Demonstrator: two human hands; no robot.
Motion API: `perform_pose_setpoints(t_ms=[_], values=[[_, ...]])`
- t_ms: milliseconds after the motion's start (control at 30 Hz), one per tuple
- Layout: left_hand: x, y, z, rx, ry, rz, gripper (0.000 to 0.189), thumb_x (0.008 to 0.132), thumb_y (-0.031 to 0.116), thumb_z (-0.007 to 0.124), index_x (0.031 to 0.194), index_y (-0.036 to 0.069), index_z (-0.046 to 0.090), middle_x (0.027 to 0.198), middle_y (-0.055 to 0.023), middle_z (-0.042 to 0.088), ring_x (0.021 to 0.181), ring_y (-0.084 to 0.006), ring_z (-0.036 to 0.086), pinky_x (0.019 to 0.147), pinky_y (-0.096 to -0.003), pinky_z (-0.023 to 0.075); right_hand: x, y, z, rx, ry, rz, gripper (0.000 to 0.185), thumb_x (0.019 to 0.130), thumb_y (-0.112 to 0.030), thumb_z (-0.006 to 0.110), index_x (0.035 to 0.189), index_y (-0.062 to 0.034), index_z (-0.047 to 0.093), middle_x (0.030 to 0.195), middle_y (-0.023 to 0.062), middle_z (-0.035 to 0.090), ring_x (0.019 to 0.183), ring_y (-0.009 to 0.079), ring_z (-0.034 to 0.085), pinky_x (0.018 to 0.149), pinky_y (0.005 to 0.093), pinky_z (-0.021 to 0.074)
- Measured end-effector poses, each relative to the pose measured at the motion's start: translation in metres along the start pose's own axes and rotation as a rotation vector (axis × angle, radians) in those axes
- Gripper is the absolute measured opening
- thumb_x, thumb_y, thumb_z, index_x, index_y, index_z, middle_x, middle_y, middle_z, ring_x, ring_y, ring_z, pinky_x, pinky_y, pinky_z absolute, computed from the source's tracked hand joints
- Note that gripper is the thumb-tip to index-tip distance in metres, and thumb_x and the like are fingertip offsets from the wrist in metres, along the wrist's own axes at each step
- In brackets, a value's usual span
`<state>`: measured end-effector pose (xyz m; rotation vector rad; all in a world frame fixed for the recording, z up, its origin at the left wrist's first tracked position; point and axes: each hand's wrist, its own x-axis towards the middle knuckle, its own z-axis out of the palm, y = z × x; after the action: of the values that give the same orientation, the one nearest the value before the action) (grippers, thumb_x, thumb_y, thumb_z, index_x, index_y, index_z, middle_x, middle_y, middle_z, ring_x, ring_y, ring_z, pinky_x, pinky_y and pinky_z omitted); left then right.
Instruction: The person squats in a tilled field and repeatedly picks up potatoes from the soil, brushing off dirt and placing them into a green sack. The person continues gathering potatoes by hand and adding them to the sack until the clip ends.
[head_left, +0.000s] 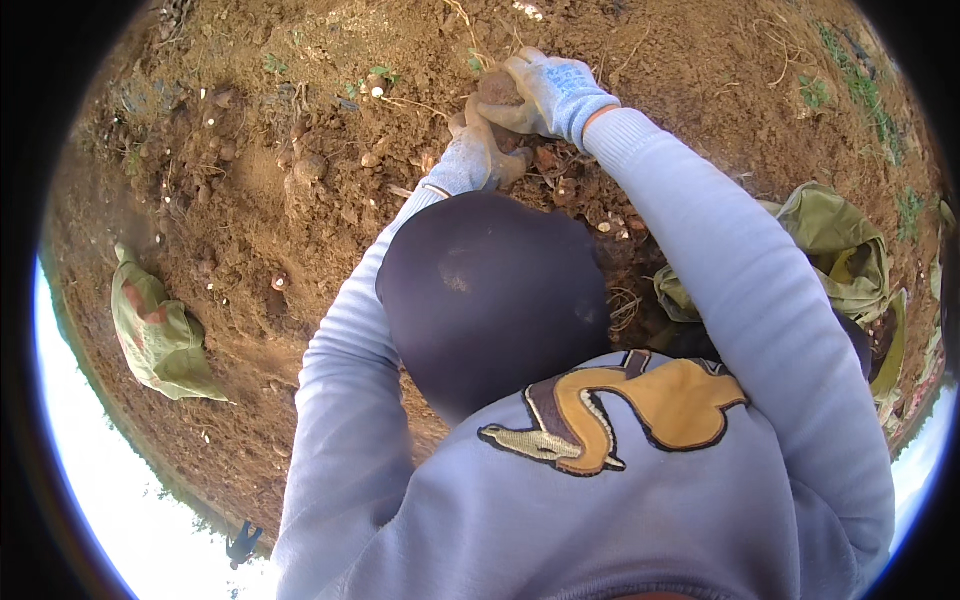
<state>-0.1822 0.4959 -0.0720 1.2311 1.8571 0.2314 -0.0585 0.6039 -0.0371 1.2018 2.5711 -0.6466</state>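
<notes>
Both my hands wear blue knit work gloves with soiled, coated palms. My right hand (544, 94) curls round a brown, soil-covered root tuber or corm (499, 88), with its fingers on the far side and thumb below. Just beneath it, my left hand (480, 154) has its index finger raised against the lump and its other fingers bent near the soil; whether they hold anything is hidden. Thin dry stems (471, 30) rise beyond the lump. Similar lumps (309, 169) lie in loose earth on the left.
A green woven sack (161, 330) lies on the soil at left; another sack (832, 247) stands open beyond my right arm. My dark-clad knee (491, 300) is close below my hands. A distant person (244, 544) is at the lower left. Weeds (862, 94) grow at the upper right.
</notes>
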Motion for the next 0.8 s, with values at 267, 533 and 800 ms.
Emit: perform_pose_setpoints(t_ms=[267,533,800], values=[[0.000,-0.001,0.034,-1.735,0.071,-0.655,0.081,0.102,0.068,0.031,0.150,0.005,0.043,0.137,-0.0197,0.062,0.128,-0.0359,0.058,0.110,-0.0529,0.0454,-0.020,-0.025,0.018,-0.066,0.149,-0.013,0.071,0.085,-0.065,0.068,0.128,-0.0085,0.064,0.127,0.0147,0.063,0.119,0.0327,0.065,0.099,0.0495,0.0534],[-0.034,-0.045,0.031,-1.654,0.188,-0.515,0.067,0.101,0.057,0.042,0.142,0.004,0.050,0.124,-0.0171,0.064,0.112,-0.0313,0.060,0.097,-0.0480,0.0465,0.036,-0.031,0.009,-0.153,-0.141,-0.138,0.066,0.088,-0.062,0.070,0.124,-0.0070,0.071,0.121,0.0152,0.072,0.111,0.0301,0.072,0.096,0.0433,0.0579],[-0.108,-0.048,0.037,-1.607,0.094,-0.328,0.056,0.099,0.047,0.049,0.135,0.005,0.055,0.113,-0.0126,0.064,0.099,-0.0255,0.058,0.086,-0.0419,0.0456,0.037,-0.005,-0.018,0.039,-0.039,-0.060,0.058,0.088,-0.053,0.072,0.117,-0.0030,0.070,0.117,0.0186,0.072,0.109,0.0319,0.070,0.094,0.0428,0.0569]])
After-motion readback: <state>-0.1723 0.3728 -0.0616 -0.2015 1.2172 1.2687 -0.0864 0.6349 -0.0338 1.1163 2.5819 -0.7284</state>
